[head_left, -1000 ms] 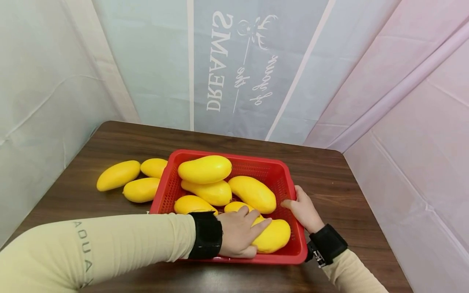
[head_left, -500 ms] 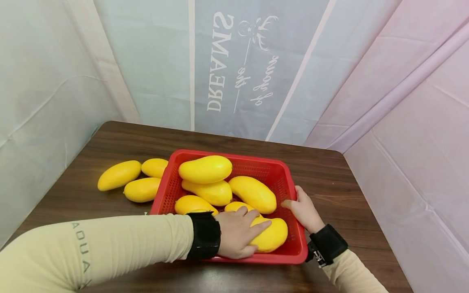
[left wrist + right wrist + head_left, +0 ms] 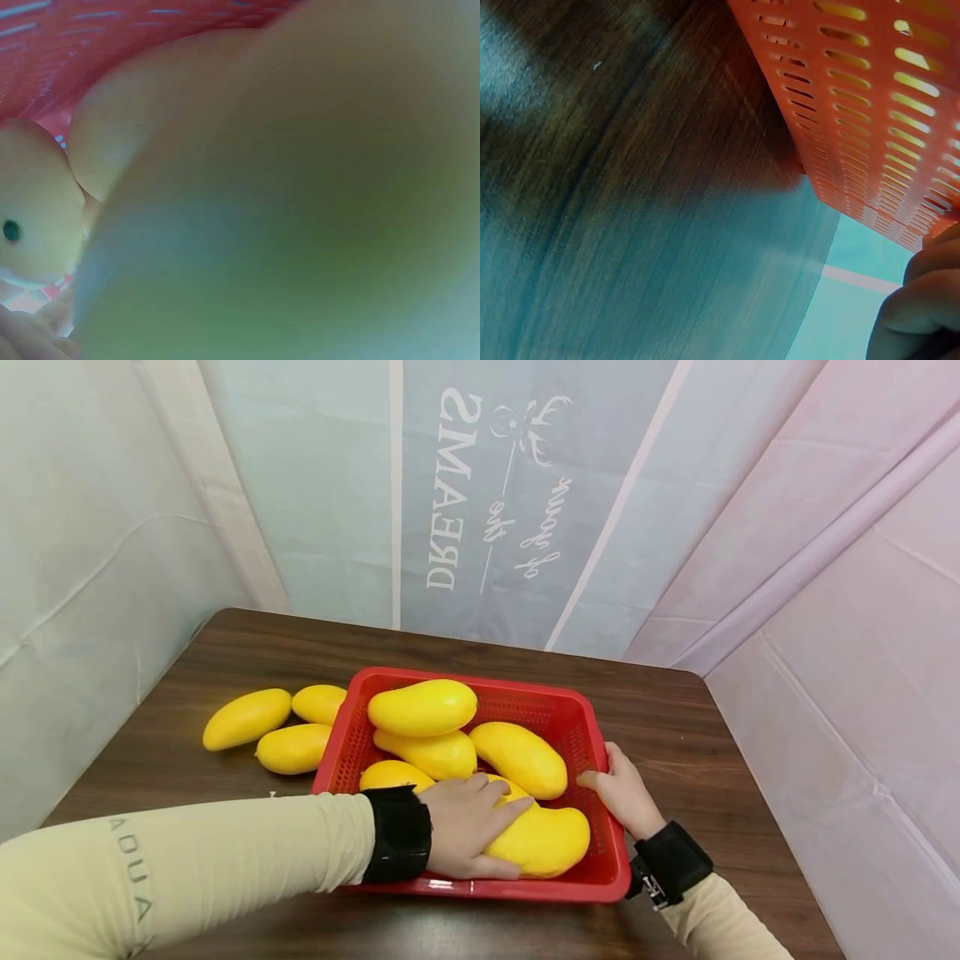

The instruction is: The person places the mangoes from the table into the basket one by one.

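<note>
A red plastic basket (image 3: 525,889) with slotted walls stands on the table, holding several yellow mangoes. My left hand (image 3: 468,827) reaches into its front part and rests on the left end of a mango (image 3: 551,842), fingers fairly straight across the top and thumb along the near side. In the left wrist view a mango (image 3: 285,187) fills most of the picture, blurred, and fingertips (image 3: 26,337) show at the lower left corner. My right hand (image 3: 626,793) grips the basket's right rim, thumb inside; its curled fingers (image 3: 922,300) show beside the slotted wall in the right wrist view.
Three more mangoes lie on the dark wooden table (image 3: 675,735) left of the basket, one of them a long mango (image 3: 247,718). A printed cloth (image 3: 510,510) hangs behind the table, with pale cloth walls at both sides.
My left hand has slid a little to the left, uncovering more of the front mango. My right hand keeps its place on the rim.
</note>
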`<action>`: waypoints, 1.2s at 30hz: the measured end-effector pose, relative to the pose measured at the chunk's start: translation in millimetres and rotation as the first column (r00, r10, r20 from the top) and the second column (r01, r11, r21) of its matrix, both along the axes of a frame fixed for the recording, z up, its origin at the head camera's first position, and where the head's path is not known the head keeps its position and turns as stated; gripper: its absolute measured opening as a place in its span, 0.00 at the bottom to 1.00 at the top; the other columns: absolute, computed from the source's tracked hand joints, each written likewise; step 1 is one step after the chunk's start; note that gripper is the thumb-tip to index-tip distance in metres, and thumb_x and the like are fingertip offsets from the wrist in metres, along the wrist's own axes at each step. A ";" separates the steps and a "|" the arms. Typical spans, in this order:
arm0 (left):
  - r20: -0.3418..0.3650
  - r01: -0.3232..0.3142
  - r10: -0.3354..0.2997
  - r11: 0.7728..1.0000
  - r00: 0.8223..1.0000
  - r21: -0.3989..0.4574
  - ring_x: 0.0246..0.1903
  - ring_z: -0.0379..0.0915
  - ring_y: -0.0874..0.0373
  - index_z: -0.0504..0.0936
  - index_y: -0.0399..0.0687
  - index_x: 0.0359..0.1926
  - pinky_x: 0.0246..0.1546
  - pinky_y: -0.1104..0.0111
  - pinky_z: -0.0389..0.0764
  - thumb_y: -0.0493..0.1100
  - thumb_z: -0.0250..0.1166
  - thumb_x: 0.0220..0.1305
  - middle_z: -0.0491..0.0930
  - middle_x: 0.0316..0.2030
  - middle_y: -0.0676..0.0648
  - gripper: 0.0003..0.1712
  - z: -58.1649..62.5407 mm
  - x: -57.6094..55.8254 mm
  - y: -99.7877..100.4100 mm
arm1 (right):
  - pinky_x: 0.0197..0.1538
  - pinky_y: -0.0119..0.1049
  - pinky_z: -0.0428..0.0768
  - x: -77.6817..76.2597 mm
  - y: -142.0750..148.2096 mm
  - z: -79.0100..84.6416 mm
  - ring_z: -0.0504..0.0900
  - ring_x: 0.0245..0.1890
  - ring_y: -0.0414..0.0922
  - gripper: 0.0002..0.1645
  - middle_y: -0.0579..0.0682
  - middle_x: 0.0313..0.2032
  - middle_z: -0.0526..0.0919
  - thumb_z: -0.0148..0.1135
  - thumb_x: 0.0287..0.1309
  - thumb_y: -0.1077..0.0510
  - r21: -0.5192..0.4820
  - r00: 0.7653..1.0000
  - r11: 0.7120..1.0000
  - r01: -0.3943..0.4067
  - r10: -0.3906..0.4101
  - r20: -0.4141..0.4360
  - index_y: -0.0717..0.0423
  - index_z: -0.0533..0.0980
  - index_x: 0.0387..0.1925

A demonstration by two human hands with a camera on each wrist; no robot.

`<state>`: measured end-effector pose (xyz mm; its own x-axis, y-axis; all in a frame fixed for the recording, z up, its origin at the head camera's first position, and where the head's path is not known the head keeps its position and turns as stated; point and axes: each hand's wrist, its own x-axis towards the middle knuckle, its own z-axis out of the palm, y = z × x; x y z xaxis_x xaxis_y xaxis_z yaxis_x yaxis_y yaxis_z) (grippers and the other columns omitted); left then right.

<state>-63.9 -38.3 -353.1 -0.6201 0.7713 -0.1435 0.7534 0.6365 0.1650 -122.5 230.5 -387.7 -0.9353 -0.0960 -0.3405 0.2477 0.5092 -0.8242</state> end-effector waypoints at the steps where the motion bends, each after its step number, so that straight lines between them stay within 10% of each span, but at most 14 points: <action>1: -0.002 -0.001 0.001 1.000 1.000 -0.002 0.62 0.69 0.50 0.59 0.55 0.75 0.64 0.63 0.74 0.74 0.48 0.65 0.70 0.64 0.45 0.46 0.3 -0.3 -2.2 | 0.41 0.53 0.87 0.0 0.2 -0.1 0.87 0.41 0.50 0.31 0.67 0.54 0.75 0.57 0.62 0.61 -0.001 1.000 1.000 0.000 0.000 0.001 0.63 0.58 0.63; 36: 0.020 -0.184 0.183 0.982 0.983 0.031 0.55 0.72 0.50 0.62 0.47 0.73 0.61 0.57 0.76 0.71 0.58 0.62 0.75 0.59 0.44 0.49 27.7 -7.7 -84.0 | 0.40 0.53 0.87 -2.8 1.7 -2.6 0.87 0.38 0.50 0.30 0.67 0.53 0.75 0.57 0.61 0.62 0.006 1.000 1.000 0.004 -0.004 0.000 0.64 0.58 0.62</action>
